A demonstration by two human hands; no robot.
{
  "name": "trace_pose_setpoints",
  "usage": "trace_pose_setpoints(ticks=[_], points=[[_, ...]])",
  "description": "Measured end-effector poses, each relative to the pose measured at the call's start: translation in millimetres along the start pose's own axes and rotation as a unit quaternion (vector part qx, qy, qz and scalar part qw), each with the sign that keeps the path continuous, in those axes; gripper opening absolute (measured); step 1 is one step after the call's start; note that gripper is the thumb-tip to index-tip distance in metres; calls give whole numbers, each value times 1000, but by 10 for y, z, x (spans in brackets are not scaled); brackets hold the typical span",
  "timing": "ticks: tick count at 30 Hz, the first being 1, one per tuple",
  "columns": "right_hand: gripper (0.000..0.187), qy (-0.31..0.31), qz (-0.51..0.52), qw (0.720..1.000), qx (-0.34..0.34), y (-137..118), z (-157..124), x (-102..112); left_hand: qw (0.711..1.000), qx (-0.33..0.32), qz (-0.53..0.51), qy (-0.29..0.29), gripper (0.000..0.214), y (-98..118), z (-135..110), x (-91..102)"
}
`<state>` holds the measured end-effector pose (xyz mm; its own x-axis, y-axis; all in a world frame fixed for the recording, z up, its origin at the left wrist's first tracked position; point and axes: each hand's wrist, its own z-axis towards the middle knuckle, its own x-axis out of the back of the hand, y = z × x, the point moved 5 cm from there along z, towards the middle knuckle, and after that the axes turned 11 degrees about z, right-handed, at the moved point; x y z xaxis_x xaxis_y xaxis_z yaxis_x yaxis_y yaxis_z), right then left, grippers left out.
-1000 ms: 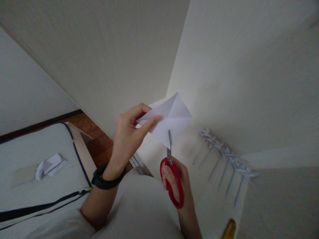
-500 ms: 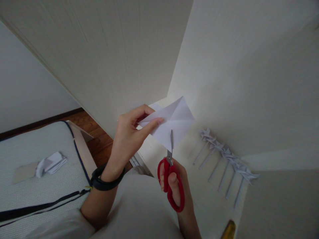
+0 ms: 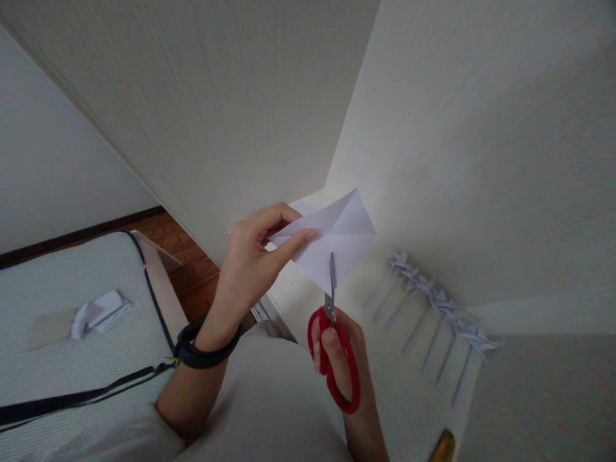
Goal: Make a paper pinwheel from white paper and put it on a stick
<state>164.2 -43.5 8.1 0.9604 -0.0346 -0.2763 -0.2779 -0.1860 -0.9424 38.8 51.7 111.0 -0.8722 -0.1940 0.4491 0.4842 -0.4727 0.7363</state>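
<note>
My left hand pinches a creased white square of paper by its left corner, thumb on top. Fold lines cross near the middle of the sheet. Red-handled scissors are in my right hand, thumb and fingers through the loops. Their blades point up at the paper's lower corner, and one blade lies over the sheet, its tip short of the centre. The other blade is mostly hidden behind the paper.
Several white paper pinwheels on sticks lie in a row on the white surface to the right. A yellow-brown object shows at the bottom edge. On the mattress at left are folded white papers and a black strap.
The scissors have shifted very slightly right, with their handles a little closer together. The paper and my left hand have hardly moved.
</note>
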Motion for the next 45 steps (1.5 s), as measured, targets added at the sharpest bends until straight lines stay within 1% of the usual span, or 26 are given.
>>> trace_pose_setpoints(ticks=[5,13,16,19,26,31,34,39,41,45], points=[[41,3,-9,1000,2,-51,1,-23,1000,-1,4,-5,15,8,1,0],[34,28,-42,998,34,-106,3,-30,1000,6,-9,-2,16,4,-3,-10],[33,25,-52,998,23,-121,5,-38,1000,9,-11,-1,16,1,-4,-10],[32,20,-53,998,13,-124,7,-42,1000,5,-17,-1,15,-3,-4,-8],[33,23,-53,998,31,-48,9,-12,999,-15,-37,-6,16,-1,1,-11],[36,43,-70,995,56,-13,21,18,999,-19,-47,-6,16,-10,1,-13],[38,42,-73,995,55,-10,23,17,998,-29,-47,-6,15,-3,1,-14],[38,45,-86,993,71,-47,11,28,999,-19,-38,1,15,1,2,-11],[37,41,-85,994,59,-37,11,29,999,-20,-42,-1,15,5,2,-13],[34,33,-51,998,20,12,12,12,1000,-11,-28,-2,17,4,4,-13]])
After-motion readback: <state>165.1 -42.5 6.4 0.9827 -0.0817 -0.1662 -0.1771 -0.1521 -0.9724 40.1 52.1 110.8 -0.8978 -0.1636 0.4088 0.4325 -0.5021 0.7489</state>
